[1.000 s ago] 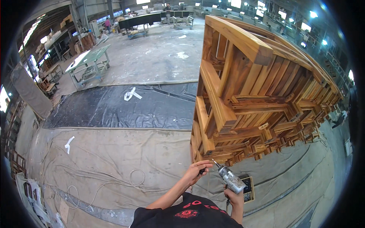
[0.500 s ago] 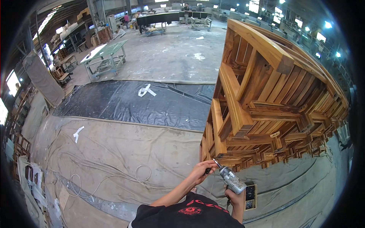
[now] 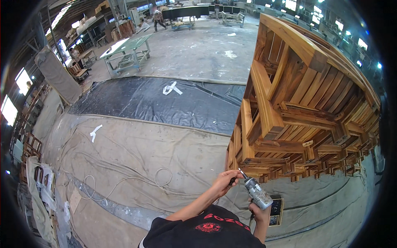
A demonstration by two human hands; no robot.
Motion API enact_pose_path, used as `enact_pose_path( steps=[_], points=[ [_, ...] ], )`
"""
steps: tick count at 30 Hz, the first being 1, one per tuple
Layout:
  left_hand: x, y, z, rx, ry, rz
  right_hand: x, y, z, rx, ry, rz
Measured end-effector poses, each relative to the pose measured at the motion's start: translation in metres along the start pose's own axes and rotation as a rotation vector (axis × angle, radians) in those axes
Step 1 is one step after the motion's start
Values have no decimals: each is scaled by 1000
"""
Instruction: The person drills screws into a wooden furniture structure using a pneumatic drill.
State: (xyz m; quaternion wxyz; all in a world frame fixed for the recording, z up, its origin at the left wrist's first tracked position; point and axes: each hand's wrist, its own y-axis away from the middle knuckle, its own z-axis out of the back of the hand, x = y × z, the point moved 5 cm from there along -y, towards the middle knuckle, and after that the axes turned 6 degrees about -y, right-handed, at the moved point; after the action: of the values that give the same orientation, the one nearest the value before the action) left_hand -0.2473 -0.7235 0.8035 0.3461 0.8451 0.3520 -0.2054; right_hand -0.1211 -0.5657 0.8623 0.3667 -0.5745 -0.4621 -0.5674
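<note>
My right hand (image 3: pixel 259 213) grips a scuffed grey-white power driver (image 3: pixel 258 194) from below. Its bit points up and left, toward the low end of a stack of wooden furniture frames (image 3: pixel 271 118). My left hand (image 3: pixel 225 182) is closed at the bit's tip, the fingertips pinched close to it or touching it. A small dark thing shows in that palm, too small to make out. The slatted brown frames rise on the right, with legs and rails jutting toward me. The nearest rails stand just beyond the bit.
A partitioned box (image 3: pixel 276 212) of small dark pieces sits right of the driver. A pale hose (image 3: pixel 163 186) loops over the wrinkled floor cloth (image 3: pixel 124 157). Farther off are a black sheet (image 3: pixel 165 105), a green-topped table (image 3: pixel 129 46) and a walking person (image 3: pixel 158 18).
My view has shifted, so the floor and frames sit higher and farther right. Both hands stay together at the driver's bit. A person has come into sight walking at the back.
</note>
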Motion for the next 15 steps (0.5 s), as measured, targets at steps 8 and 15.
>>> enact_pose_path(
  steps=[8,15],
  points=[
    [-5,22,-14,2,-73,-32,1,7,8,-10,-46,32],
    [-17,29,-36,-21,39,-98,10,8,17,88,-9,20]
  ],
)
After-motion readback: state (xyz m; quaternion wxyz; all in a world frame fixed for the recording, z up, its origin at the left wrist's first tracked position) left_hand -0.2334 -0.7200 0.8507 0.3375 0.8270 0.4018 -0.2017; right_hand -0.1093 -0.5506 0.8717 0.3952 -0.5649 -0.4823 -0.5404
